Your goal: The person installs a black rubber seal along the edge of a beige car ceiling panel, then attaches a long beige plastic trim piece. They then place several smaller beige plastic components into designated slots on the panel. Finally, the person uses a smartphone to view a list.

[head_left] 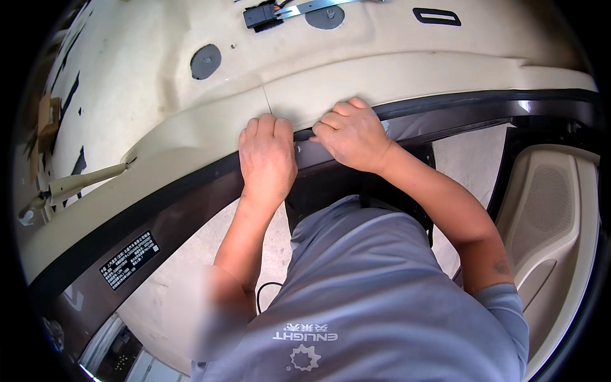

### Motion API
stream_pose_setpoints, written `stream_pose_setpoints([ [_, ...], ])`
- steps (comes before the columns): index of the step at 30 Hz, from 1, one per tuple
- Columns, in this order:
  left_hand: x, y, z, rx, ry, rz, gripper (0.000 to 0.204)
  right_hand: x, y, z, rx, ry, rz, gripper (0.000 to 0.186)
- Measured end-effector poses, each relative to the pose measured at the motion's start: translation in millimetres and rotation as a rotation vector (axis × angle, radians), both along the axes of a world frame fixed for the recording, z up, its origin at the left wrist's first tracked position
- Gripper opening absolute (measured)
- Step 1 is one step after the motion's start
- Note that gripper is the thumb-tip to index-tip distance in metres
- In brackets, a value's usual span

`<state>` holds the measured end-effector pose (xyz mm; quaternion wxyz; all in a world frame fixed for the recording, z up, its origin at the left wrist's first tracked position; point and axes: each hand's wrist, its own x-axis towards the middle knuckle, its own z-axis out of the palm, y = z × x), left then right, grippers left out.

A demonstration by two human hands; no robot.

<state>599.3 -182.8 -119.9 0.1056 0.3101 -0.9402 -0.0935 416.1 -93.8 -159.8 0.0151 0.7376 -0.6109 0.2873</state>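
Both my hands are at the edge of a car's door opening, where a black rubber door seal [439, 102] runs along a beige sill trim [458, 73]. My left hand [267, 156] lies over the seal, its fingers bent against the trim beside a thin seam. Just to the right, my right hand [353, 135] is closed over the same seal with its fingers curled and thumb pointing toward the left hand. A short stretch of seal shows between the two hands. The fingertips are partly hidden.
Beyond the trim lies a beige floor carpet [146, 70] with grey round patches and a black connector [261, 15] on wires. A dark painted sill [184, 207] carries a black label [128, 260]. An open door panel [541, 204] stands at right. A beige belt piece [89, 180] lies at left.
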Motion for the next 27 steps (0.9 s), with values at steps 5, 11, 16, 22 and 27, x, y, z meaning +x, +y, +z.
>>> stream_pose_setpoints([
  [5, 1, 5, -11, -0.075, 0.112, 0.005, 0.02, 29, -20, 14, 0.28, 0.125, 0.004, 0.012],
  [11, 8, 15, -17, -0.116, 0.072, 0.024, 0.02, 18, -26, 11, 0.302, -0.04, 0.144, 0.005],
  [16, 2, 2, 10, -0.114, -0.135, -0.053, 0.011, 16, -22, 6, 0.209, -0.022, 0.171, 0.007],
  [22, 5, -14, 19, -0.14, -0.27, -0.193, 0.009, 14, -24, 2, 0.185, -0.037, 0.186, 0.008],
  [27, 8, -4, 13, -0.133, -0.227, -0.103, 0.018, 13, -27, 3, 0.155, -0.043, 0.168, 0.006],
])
